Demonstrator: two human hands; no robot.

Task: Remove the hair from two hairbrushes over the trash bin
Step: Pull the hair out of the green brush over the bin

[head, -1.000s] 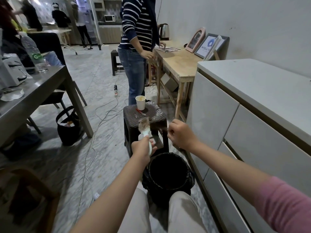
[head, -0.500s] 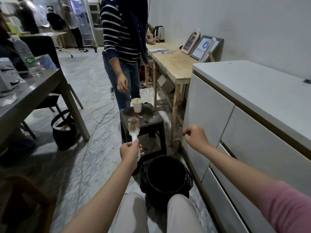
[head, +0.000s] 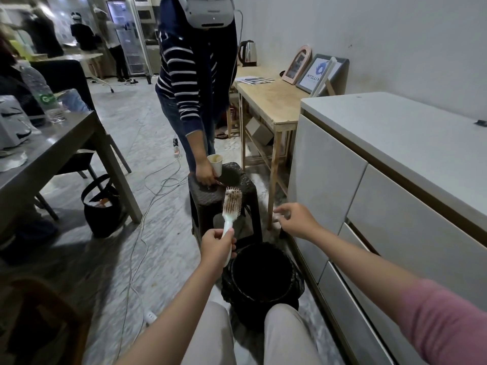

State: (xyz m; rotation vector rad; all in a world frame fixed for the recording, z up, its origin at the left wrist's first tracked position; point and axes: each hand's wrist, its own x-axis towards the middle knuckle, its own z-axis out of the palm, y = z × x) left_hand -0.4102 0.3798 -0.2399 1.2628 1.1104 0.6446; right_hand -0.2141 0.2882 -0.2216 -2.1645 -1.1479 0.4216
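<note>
The white plastic hairbrush (head: 232, 206), brownish hair caught in its bristles, stands upright in your left hand (head: 216, 247), fist wrapped around its handle, above the near-left rim of the black round trash bin (head: 259, 276). Your right hand (head: 296, 218) hangs loosely spread and empty, apart from the brush. Behind them, another person's hand (head: 204, 172) rests on the dark plastic stool (head: 224, 185) beside a paper cup (head: 215, 165).

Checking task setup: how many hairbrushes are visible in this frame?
1. A white hairbrush with hair in its bristles, held upright by the left hand. No second brush visible; it may be out of view.
</note>
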